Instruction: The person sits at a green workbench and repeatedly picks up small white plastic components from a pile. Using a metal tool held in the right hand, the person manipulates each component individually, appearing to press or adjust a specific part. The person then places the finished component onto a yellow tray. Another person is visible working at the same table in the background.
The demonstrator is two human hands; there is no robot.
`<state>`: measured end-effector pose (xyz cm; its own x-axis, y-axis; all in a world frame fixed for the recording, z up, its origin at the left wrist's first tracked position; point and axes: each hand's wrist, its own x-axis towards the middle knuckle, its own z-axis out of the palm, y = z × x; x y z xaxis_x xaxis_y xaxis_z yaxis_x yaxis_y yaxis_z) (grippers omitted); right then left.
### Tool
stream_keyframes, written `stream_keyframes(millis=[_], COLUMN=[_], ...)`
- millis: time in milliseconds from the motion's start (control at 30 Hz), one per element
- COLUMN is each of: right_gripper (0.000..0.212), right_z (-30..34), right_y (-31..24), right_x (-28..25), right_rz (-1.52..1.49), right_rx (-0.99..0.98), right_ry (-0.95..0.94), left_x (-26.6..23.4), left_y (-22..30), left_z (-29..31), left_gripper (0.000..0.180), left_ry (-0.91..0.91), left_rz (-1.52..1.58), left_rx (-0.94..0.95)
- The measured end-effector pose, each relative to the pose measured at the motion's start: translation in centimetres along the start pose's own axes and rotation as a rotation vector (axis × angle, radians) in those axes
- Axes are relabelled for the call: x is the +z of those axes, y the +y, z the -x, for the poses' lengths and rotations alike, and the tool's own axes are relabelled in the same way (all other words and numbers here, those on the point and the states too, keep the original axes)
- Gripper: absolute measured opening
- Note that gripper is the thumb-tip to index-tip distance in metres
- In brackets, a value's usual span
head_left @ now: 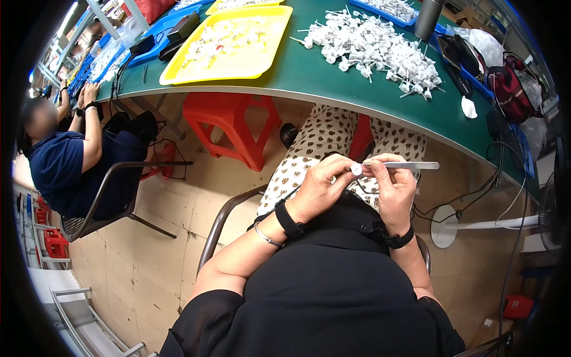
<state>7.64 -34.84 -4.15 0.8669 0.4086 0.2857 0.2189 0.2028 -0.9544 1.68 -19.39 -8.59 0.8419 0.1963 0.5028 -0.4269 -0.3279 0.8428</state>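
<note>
Above my lap, my left hand [326, 183] pinches a small white plastic piece [356, 169] with a round face between thumb and fingers. Close beside it, my right hand [393, 185] grips a pair of metal tweezers [416, 165], whose wide end points right and whose tip meets the white piece. The exact contact of the tip is too small to make out. On the green table [285, 68] ahead lies a large heap of similar white pieces [369, 47] with thin stems. A yellow tray [267, 62] to its left holds more small pieces.
A red stool [223, 122] stands under the table. At the left a co-worker [65, 149] sits in a chair. A grey cylinder [428, 21], a dark red bag [516, 89] and cables are at the right. A white fan base [443, 226] stands on the floor.
</note>
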Motion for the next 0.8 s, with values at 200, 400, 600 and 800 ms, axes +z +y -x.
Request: stream_keyframes(millis=[200, 400, 600, 800], right_gripper=[0.01, 0.008, 0.006, 0.013], right_z=[0.06, 0.19, 0.04, 0.2], right_y=[0.06, 0.38, -0.2, -0.14], right_x=[-0.12, 0.19, -0.15, 0.14], right_rz=[0.042, 0.168, 0.432, -0.061], right_rx=[-0.015, -0.081, -0.183, -0.023], right_ry=[-0.004, 0.03, -0.05, 0.022], left_x=[0.06, 0.19, 0.22, 0.17], left_y=[0.01, -0.16, 0.2, 0.2], left_z=[0.04, 0.09, 0.31, -0.14], left_gripper=[0.014, 0.014, 0.014, 0.015], left_ry=[0.002, 0.027, 0.018, 0.035], left_rz=[0.002, 0.01, -0.009, 0.017], left_rx=[0.0, 0.014, 0.007, 0.052])
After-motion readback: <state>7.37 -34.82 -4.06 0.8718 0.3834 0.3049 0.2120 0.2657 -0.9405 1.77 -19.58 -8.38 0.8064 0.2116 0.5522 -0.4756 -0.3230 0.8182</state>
